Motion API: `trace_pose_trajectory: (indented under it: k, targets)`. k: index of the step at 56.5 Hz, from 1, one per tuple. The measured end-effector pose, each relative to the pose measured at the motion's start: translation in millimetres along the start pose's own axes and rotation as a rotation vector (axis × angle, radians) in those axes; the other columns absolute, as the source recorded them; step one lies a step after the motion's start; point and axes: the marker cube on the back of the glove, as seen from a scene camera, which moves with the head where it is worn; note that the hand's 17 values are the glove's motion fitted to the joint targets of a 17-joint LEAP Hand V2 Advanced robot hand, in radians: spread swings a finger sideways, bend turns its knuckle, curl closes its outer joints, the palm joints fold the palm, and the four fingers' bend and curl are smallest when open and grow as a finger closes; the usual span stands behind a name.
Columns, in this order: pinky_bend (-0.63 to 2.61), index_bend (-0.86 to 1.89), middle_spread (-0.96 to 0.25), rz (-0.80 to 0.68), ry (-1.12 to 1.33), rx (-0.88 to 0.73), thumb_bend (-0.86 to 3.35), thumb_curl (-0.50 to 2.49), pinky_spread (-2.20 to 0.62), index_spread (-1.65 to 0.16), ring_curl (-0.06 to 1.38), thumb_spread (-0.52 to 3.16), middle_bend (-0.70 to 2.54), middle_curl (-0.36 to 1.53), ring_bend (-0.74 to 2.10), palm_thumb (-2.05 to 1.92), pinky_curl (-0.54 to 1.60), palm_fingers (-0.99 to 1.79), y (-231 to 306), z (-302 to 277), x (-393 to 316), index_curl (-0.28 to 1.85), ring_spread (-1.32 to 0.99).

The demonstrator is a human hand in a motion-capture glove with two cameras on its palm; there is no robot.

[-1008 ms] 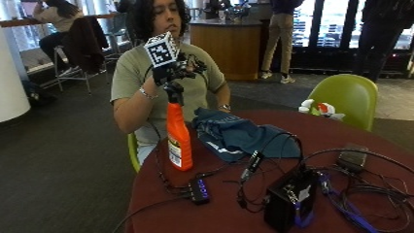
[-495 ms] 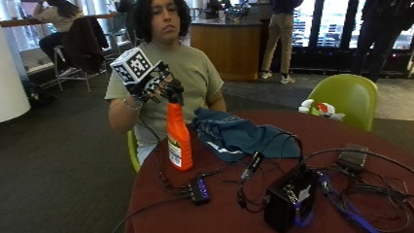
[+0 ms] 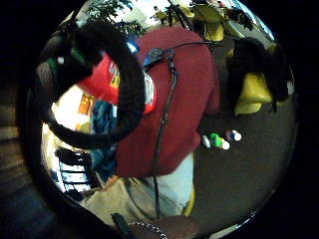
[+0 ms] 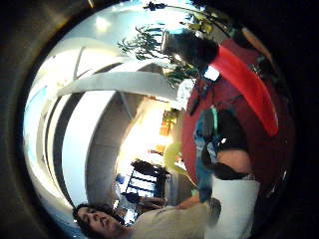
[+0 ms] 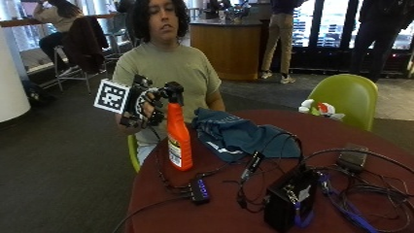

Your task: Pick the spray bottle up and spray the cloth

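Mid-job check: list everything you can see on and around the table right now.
spray bottle: one, orange with black trigger head, upright on the table's near edge.
cloth: one, dark blue, bunched beside the bottle.
black box: one, front of table, cables attached.
USB hub: one, black, in front of the bottle.
table: one, round, dark red.
green chair: one, behind the table.
right hand: black glove, at the bottle's trigger head.

Orange plastic spray bottle (image 5: 179,145) with a black trigger head; crumpled dark blue cloth (image 5: 240,136) with pale markings; dark red round tabletop (image 5: 362,141); black-gloved right hand (image 5: 152,104).
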Motion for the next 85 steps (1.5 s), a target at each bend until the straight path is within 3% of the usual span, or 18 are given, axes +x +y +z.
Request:
trace_pose_trajectory:
  k: [4,6,11,19,32,43,49,52,56,60,65,69,75,79,85]
  targets:
    - [0.43,0.06,0.05,0.007,-0.053,-0.018,0.01,0.42,0.1,-0.27,0.36,1.21,0.27,0.36,0.52,0.86,0.36,0.83,-3,1,5,0.19,-0.02]
    - [0.48,0.09,0.01,-0.013,-0.077,0.036,0.03,0.44,0.0,-0.24,0.39,1.21,0.31,0.39,0.59,0.91,0.38,1.09,-9,3,8,0.19,-0.06]
    - [0.64,0.16,-0.05,0.037,-0.114,0.183,0.04,0.48,-0.14,-0.24,0.45,1.21,0.37,0.44,0.67,0.95,0.44,1.34,-26,11,9,0.23,-0.11]
    - [0.8,0.44,-0.13,0.015,-0.098,0.297,0.05,0.51,-0.17,-0.25,0.53,1.31,0.54,0.54,0.79,0.94,0.54,1.43,-34,20,11,0.36,-0.17]
    - [0.93,0.74,-0.19,0.024,-0.141,0.266,0.06,0.59,-0.17,-0.25,0.64,1.39,0.79,0.72,0.97,0.94,0.65,1.28,-36,29,11,0.54,-0.2]
    - [1.01,0.7,-0.2,-0.016,-0.049,0.223,0.06,0.64,-0.18,-0.23,0.69,1.43,0.81,0.79,1.04,0.91,0.69,1.14,-7,16,4,0.6,-0.2]
    - [0.96,0.5,-0.19,-0.089,0.094,0.068,-0.01,0.66,-0.2,-0.23,0.66,1.31,0.73,0.76,0.96,0.87,0.66,1.06,28,4,0,0.57,-0.18]
    - [0.87,0.42,-0.17,-0.126,0.188,-0.042,-0.02,0.65,-0.21,-0.23,0.62,1.24,0.64,0.73,0.85,0.87,0.63,0.88,48,-1,-1,0.55,-0.16]
    - [0.78,0.34,-0.14,-0.228,0.271,-0.037,-0.04,0.63,-0.19,-0.24,0.59,1.18,0.59,0.69,0.72,0.83,0.6,0.74,56,0,-3,0.54,-0.13]
    - [0.65,0.31,-0.06,-0.225,0.328,-0.069,-0.04,0.6,-0.09,-0.26,0.51,1.19,0.45,0.62,0.54,0.77,0.54,0.48,74,-2,-7,0.5,-0.07]
    - [0.57,0.29,0.01,-0.266,0.407,-0.169,-0.04,0.57,0.02,-0.3,0.45,1.17,0.33,0.55,0.39,0.72,0.48,0.38,102,-11,-10,0.47,-0.02]
    - [0.5,0.29,0.04,-0.21,0.485,-0.158,-0.03,0.55,0.11,-0.32,0.4,1.16,0.28,0.51,0.29,0.7,0.44,0.33,111,-15,-12,0.45,0.01]
    - [0.4,0.33,0.05,-0.317,0.586,-0.303,-0.03,0.52,0.18,-0.35,0.34,1.16,0.21,0.46,0.16,0.66,0.39,0.28,125,-37,-4,0.44,0.03]
    - [0.36,0.36,0.04,-0.245,0.609,-0.292,-0.02,0.5,0.21,-0.36,0.3,1.17,0.19,0.43,0.12,0.65,0.37,0.27,145,-47,-4,0.44,0.03]
    - [0.34,0.37,0.04,-0.302,0.608,-0.279,-0.02,0.48,0.23,-0.37,0.26,1.17,0.18,0.41,0.13,0.65,0.35,0.26,150,-58,0,0.43,0.04]
